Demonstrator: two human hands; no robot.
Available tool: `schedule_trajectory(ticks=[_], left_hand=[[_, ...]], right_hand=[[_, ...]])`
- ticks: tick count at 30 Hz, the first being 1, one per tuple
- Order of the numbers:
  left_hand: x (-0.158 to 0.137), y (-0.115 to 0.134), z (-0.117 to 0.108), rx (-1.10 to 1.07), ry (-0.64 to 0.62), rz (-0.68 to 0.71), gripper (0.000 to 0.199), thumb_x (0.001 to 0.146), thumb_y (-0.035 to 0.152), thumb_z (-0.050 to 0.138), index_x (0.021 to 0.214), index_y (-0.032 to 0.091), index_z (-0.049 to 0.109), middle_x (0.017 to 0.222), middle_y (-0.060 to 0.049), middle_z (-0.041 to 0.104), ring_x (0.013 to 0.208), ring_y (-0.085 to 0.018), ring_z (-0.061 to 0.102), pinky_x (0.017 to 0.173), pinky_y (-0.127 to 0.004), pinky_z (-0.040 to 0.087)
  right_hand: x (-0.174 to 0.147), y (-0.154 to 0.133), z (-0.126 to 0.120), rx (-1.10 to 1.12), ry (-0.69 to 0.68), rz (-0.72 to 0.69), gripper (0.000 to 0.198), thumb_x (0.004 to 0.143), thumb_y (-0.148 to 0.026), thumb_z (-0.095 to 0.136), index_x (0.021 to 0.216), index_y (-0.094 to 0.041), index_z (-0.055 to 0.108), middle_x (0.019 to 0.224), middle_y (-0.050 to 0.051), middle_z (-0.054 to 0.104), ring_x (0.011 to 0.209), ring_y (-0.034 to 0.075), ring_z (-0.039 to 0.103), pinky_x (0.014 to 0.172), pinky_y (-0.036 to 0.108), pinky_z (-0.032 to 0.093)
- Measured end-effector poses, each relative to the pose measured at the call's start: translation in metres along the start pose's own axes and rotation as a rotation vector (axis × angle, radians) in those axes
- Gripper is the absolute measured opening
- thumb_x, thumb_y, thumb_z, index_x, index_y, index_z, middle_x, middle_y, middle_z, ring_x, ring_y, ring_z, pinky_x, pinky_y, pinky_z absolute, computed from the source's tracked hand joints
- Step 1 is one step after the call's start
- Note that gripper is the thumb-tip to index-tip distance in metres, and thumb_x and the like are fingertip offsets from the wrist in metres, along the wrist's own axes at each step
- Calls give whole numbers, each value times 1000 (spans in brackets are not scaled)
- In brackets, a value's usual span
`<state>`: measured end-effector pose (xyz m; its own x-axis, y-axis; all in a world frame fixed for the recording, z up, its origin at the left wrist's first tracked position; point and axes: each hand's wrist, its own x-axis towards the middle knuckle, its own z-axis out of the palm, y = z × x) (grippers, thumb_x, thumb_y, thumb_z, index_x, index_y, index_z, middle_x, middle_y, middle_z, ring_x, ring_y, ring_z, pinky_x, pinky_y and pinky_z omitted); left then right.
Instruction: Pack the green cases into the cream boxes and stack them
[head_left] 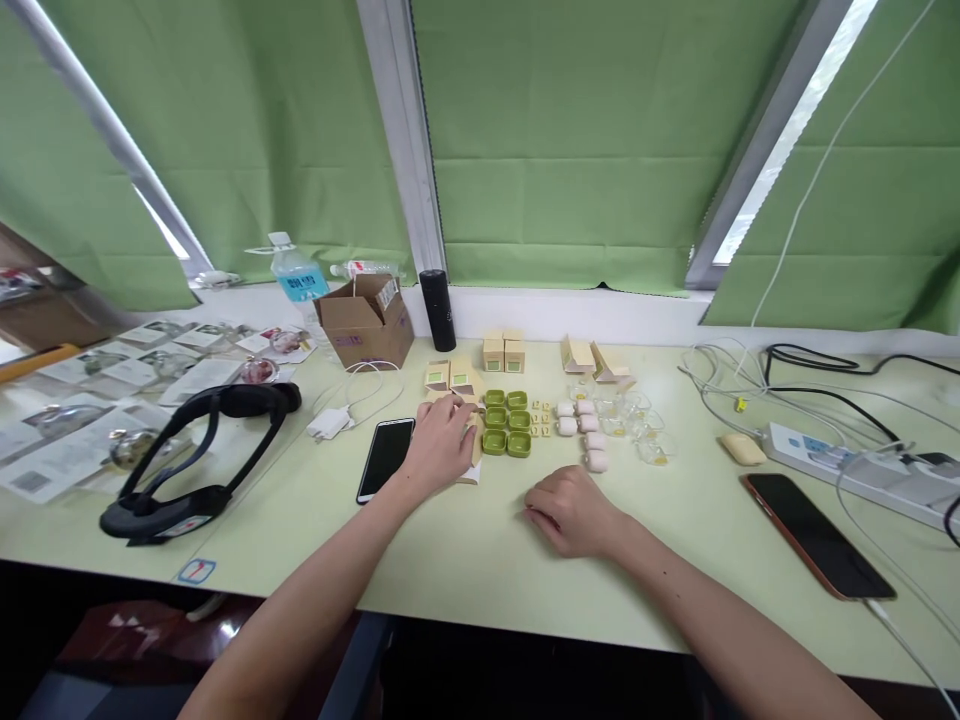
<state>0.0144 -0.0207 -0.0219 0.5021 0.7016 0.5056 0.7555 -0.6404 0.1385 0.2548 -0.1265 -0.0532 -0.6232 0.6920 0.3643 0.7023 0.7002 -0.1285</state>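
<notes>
My left hand [444, 442] reaches over small kraft-paper boxes [460, 378], palm down. Its thumb and fingers are apart, and a kraft piece shows beneath and beside them; I see nothing clearly held. My right hand [571, 510] rests loosely curled on the table, with nothing visible in it. Ahead between the hands stand several green square trays [494, 418] in two columns. Beside them lie tiny yellowish pieces [545, 419], then pale pink rounded blocks [592, 441]. Further right are clear plastic pieces [651, 424]. A phone [387, 458] lies beside my left wrist.
A cardboard box [367, 325], a black cylinder [437, 310] and a water bottle [298, 275] stand at the back. Black headgear [199, 455] and packaged items [64, 440] lie left. On the right are a power strip [847, 455], cables and another phone [816, 535].
</notes>
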Motion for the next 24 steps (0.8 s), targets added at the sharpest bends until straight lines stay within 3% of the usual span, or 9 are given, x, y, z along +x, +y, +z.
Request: schedule_trajectory(ticks=[8,16,21,24], left_hand=[[-9,22,9,-74,-65,170,26,95,17,47,114,17,64,119,-16,61,113,-30,58,97,-48,40],[-9,27,15,-31,-125,142,30,95,28,57,123,22,65,131,-17,59,123,-36,52,99,-51,38],[-5,33,21,84,-169,144,40,93,37,65,130,21,61,135,-18,56,129,-39,47,103,-52,35],[0,39,22,160,-219,162,43,91,40,68,127,17,62,130,-20,57,126,-39,47,103,-52,35]], right_hand=[[2,-2,-4,-35,-9,-2,24,91,-22,51,67,-18,55,58,0,59,50,11,36,57,30,15],[2,1,0,-98,65,21,24,91,-23,53,68,-18,58,59,-1,61,51,11,37,59,31,16],[6,10,-2,-267,224,206,25,94,-21,55,70,-17,63,61,2,62,58,15,44,62,33,21],[10,16,-8,-383,223,316,20,93,-18,58,76,-17,67,72,6,67,75,20,51,72,35,29]])
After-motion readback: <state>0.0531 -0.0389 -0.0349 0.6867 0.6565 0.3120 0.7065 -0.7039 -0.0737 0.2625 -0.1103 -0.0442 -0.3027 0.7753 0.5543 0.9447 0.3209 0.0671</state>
